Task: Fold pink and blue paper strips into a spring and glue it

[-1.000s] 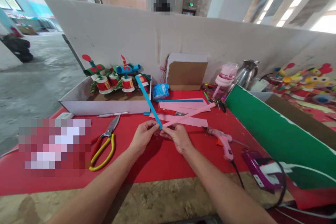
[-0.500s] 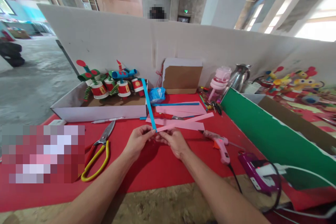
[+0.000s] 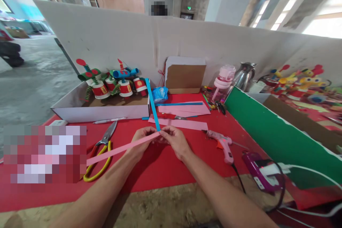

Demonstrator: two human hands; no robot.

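Observation:
Two narrow paper strips meet at one end between my fingertips, above the red table covering. The blue paper strip (image 3: pixel 152 105) points away from me, toward the white box. Across my left wrist lies the pink paper strip (image 3: pixel 120 149), its far end over the scissors' handles. My right hand (image 3: pixel 173 141) pinches the joint, thumb on top of the pink strip. My left hand (image 3: pixel 143 140) is closed at the same joint; its fingertips are partly hidden under the pink strip.
Scissors (image 3: pixel 103 146) lie left, a pink glue gun (image 3: pixel 221 142) right. Behind are pink paper sheets (image 3: pixel 184 124) and a red-handled knife (image 3: pixel 168 116). A white box (image 3: pixel 107 113) holds paper-cup figures; a green-sided box (image 3: pixel 278 139) and purple power bank (image 3: pixel 263 174) stand right.
The pink strip has swung from pointing right to pointing left, over my left wrist. The blue strip still points away. Both hands stay at the joint.

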